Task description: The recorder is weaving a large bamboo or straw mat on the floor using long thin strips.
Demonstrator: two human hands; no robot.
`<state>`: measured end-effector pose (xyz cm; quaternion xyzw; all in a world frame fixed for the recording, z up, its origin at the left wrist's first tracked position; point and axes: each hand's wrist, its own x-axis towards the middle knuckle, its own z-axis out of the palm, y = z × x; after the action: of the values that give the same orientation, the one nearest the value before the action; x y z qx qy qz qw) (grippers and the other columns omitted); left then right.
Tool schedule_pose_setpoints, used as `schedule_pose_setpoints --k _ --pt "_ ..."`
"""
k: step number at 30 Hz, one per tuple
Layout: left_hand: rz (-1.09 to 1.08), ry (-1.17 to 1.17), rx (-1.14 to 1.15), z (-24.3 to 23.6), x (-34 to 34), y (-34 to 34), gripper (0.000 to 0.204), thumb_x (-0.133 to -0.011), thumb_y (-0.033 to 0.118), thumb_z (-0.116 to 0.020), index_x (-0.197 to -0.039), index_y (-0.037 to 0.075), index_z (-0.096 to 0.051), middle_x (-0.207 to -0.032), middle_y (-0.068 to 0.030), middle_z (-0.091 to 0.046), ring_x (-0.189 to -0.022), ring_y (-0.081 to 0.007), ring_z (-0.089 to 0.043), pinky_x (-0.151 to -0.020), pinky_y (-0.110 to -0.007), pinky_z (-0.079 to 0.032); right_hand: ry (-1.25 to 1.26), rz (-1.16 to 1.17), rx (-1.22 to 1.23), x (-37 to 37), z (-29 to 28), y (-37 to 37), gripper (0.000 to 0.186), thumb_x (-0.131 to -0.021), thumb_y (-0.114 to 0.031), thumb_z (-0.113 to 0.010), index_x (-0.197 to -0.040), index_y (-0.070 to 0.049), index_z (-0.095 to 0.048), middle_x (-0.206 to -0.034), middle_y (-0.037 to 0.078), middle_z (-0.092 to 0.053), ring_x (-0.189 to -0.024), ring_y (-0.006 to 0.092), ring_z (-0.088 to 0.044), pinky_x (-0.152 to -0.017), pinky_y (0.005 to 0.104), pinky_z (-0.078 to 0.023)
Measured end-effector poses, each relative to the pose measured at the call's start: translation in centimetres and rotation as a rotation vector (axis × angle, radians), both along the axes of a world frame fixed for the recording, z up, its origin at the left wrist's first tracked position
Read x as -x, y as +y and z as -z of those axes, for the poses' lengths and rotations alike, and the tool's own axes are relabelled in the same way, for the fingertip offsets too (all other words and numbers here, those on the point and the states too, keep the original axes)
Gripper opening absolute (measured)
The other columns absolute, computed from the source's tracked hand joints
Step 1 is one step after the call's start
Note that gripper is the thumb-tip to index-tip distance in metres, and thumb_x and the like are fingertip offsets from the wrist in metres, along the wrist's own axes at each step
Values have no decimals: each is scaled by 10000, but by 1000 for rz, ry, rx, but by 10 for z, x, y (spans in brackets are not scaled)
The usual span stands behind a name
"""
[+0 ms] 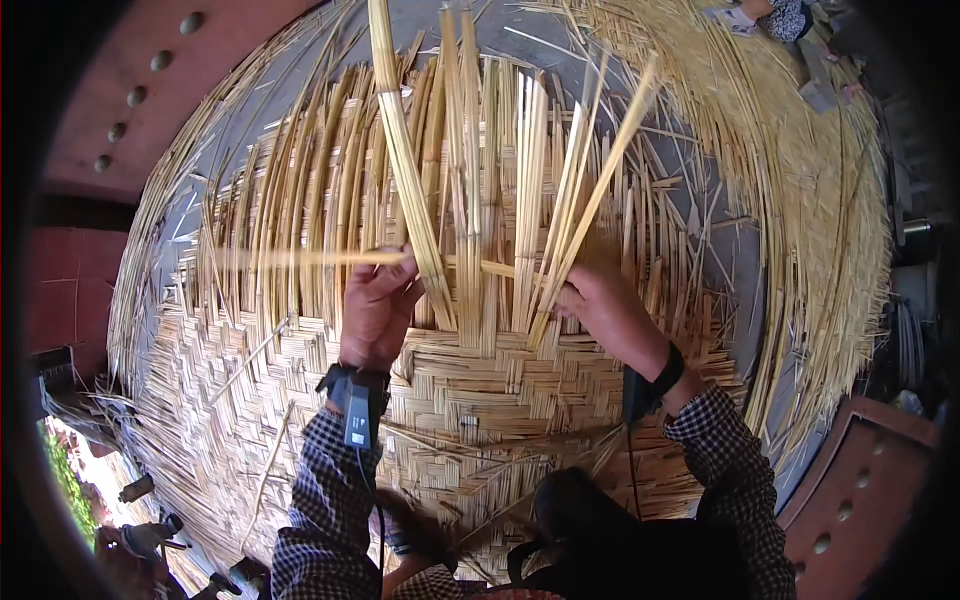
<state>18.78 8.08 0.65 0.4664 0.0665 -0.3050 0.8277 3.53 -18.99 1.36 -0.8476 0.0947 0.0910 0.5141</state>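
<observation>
My left hand (375,305) is closed on a pale split-cane strip (355,258) lying crosswise among raised upright canes (415,190); its free left part is blurred. My right hand (600,310) is closed at the right part of the crosswise strip, beside the slanting canes (590,190); exactly which pieces its fingers grip is partly hidden. Below both hands is a herringbone-woven cane mat (460,385), with long loose ends standing along its far part. Dark straps with small devices sit on both wrists.
Loose cane piles (820,210) lie to the right on grey ground. Another person (765,20) is at the top right. Red studded panels (130,60) stand at upper left and lower right. Dark equipment (150,540) and greenery show at lower left, and my foot is below the hands.
</observation>
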Motion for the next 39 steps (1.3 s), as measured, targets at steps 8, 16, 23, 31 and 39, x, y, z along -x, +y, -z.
schedule_pose_setpoints --k 8,16,23,31,39 --pt "-389 17 -410 39 71 48 159 -862 -33 -670 -984 52 -612 -849 -75 -662 -714 -194 -646 -595 -315 -538 15 -339 597 30 0 16 251 -909 -210 -709 -790 -45 -563 -608 94 -546 -563 213 -591 -552 379 -473" --pt "332 -649 -644 -8 105 -39 513 -887 -28 -599 -1374 113 -518 -1147 -46 -595 -994 -167 -570 -886 -363 -497 423 -256 250 87 -51 -66 300 -947 -320 -681 -921 -21 -666 -773 89 -709 -722 170 -713 -624 340 -532" --pt "982 -1066 -524 2 88 -99 230 -794 -58 -722 -1005 33 -706 -950 -99 -687 -931 -289 -670 -805 -366 -563 352 20 -370 69 -52 -90 369 -1071 -272 -480 -1307 -11 -593 -1164 163 -693 -1000 182 -704 -826 341 -567" --pt "909 -1167 -455 -8 84 -84 171 -784 -2 -754 -943 63 -741 -916 -74 -717 -880 -272 -698 -770 -357 -582 215 -4 333 40 25 -74 321 -1040 -154 -474 -1309 7 -547 -1095 182 -678 -1020 272 -672 -882 377 -511" --pt "991 -1335 -377 -35 82 -89 155 -784 -11 -767 -912 44 -698 -902 -64 -680 -869 -231 -663 -729 -328 -558 337 199 -141 30 21 -64 414 -988 -275 -633 -1239 44 -555 -1101 77 -681 -1009 187 -637 -866 341 -491"
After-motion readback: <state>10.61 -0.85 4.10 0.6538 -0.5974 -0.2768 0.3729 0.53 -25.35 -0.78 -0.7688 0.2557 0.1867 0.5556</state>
